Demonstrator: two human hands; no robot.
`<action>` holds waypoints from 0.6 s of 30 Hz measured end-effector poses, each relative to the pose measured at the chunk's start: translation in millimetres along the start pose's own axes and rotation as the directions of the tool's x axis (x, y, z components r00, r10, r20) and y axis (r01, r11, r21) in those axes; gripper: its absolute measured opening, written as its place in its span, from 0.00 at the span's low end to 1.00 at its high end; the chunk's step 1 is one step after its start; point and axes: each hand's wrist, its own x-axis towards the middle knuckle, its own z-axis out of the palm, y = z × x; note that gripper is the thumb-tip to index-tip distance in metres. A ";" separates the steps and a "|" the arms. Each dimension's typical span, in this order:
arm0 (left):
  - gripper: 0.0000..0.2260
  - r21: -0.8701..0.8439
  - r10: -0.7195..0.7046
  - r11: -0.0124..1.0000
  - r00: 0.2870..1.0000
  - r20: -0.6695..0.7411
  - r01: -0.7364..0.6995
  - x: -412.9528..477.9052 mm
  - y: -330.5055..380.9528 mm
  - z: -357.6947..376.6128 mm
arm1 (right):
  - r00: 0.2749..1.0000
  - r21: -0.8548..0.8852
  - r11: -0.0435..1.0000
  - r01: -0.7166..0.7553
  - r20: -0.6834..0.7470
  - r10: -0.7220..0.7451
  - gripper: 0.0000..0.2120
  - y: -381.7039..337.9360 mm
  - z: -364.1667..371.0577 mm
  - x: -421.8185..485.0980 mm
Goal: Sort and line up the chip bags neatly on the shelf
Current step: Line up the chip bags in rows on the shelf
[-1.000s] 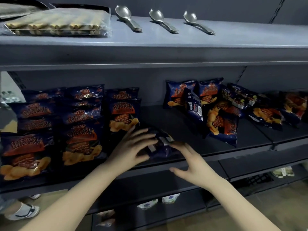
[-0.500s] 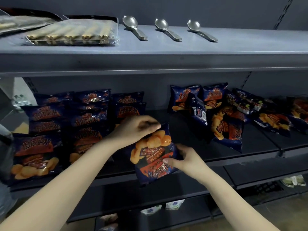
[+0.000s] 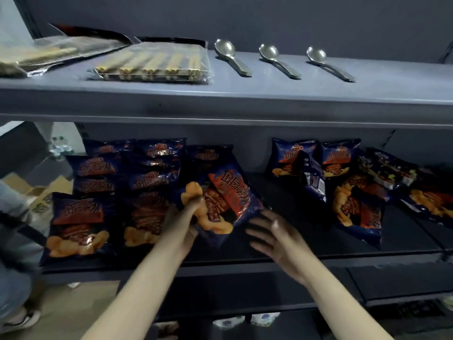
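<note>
A dark blue chip bag (image 3: 228, 192) with red lettering and orange chips printed on it lies tilted at the right end of the lined-up bags (image 3: 110, 195) on the dark middle shelf (image 3: 282, 244). My left hand (image 3: 182, 223) grips its lower left corner. My right hand (image 3: 274, 235) hovers just right of the bag, fingers spread, holding nothing. A loose heap of the same bags (image 3: 353, 190) lies further right, some on their sides.
The grey upper shelf (image 3: 245, 104) carries two clear packs of wafer sticks (image 3: 157, 65) and three metal spoons (image 3: 279, 61). Cardboard boxes (image 3: 41, 192) and another person's leg and shoe (image 3: 14, 315) are at the left. A lower shelf holds white packets (image 3: 245, 319).
The bag was lifted off the shelf front, turned picture side up, and carried up and left against the tidy rows. My right hand has let go of it and pulled back.
</note>
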 end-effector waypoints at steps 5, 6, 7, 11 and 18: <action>0.25 -0.355 -0.096 0.931 0.995 -0.012 0.085 -21.2 -40.0 -4.9 | 0.999 -0.097 0.995 0.010 -0.040 -0.014 0.47 27.8 41.4 7.4; 0.26 -0.364 -0.086 0.928 0.996 0.007 0.083 -24.0 -44.8 -6.5 | 0.998 -0.084 0.996 0.042 -0.049 -0.046 0.43 29.6 47.2 9.1; 0.26 -0.360 -0.081 0.929 0.996 0.025 0.084 -27.0 -47.9 -7.6 | 0.995 -0.078 0.994 0.075 -0.055 -0.079 0.40 32.0 51.1 10.5; 0.23 -0.321 -0.092 0.942 0.995 0.025 0.095 -31.4 -51.3 -15.5 | 0.980 -0.140 0.980 0.143 -0.118 -0.159 0.28 36.5 53.7 13.6; 0.19 0.581 0.373 0.731 0.923 0.100 -0.358 -29.8 -43.4 -38.6 | 0.948 -0.378 0.912 0.161 -0.197 -0.249 0.13 9.9 20.9 52.9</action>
